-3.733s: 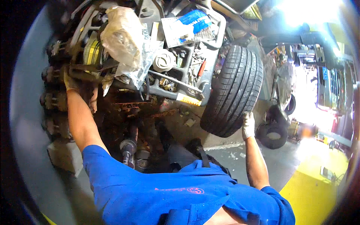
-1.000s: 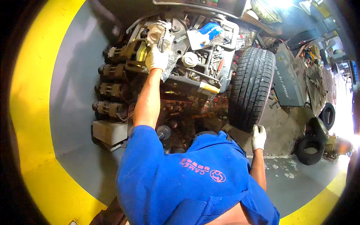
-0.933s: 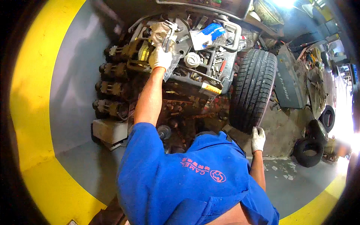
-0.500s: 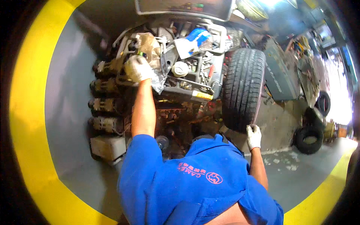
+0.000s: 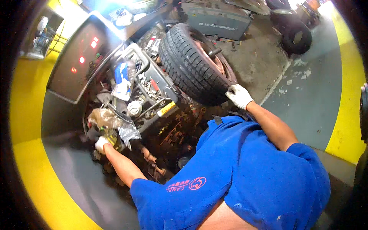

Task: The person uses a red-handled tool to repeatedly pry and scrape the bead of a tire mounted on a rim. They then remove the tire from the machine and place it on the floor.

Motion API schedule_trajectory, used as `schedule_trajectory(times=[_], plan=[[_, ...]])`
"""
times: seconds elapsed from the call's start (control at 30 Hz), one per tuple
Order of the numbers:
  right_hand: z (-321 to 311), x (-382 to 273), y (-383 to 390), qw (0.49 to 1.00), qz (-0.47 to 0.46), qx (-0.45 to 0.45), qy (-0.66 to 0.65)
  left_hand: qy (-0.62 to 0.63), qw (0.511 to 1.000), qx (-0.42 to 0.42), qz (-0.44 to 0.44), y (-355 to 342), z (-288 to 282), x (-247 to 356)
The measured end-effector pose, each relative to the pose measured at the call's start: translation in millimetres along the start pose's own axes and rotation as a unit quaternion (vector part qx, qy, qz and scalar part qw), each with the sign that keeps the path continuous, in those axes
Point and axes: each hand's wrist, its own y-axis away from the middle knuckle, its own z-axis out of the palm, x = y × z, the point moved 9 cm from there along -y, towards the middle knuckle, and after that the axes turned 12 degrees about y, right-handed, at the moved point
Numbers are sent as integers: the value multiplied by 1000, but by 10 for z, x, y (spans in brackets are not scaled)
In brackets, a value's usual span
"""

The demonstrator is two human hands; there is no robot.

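Note:
A wheel with a black tyre sits on a wheel balancer, its rim facing right and a shaft standing out of the hub. My right hand, in a white glove, grips the tyre's near edge by the rim. On the left, my gloved left hand is at the side of the machine's tray, closed beside a dark object; what it holds is hidden. A brown plastic bag and a clear one lie close to it. The tray carries small parts, a white round container and a blue-and-white packet.
A display panel with red lit digits stands behind the tray. Loose tyres lie at the far right, and a grey case at the back. Below the tray are dark, cluttered tools. Yellow bands border the grey floor.
My view has turned right. My left hand has gone from over the tray beside the brown bag to the tray's outer side. My right hand remains at the wheel's edge.

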Motion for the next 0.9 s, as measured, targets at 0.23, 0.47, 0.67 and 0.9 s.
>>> schedule_trajectory(times=[0.23, 0.47, 0.67, 0.9], plan=[[-204, -83, 36, 993, -64, 57, -84, 366, 905, 90, 200, 1388, -1030, 486], [-614, -1189, -156, 899, -206, -156, -353, 492, 762, -399, 136, 5564, -442, 1099], [-458, 70, -541, 712, -36, -328, -619, 343, 747, -420, 384, 7889, -153, 1385], [-405, 1798, -919, 623, 187, -321, -689, 209, 669, -618, 356, 8727, 56, 1427]])
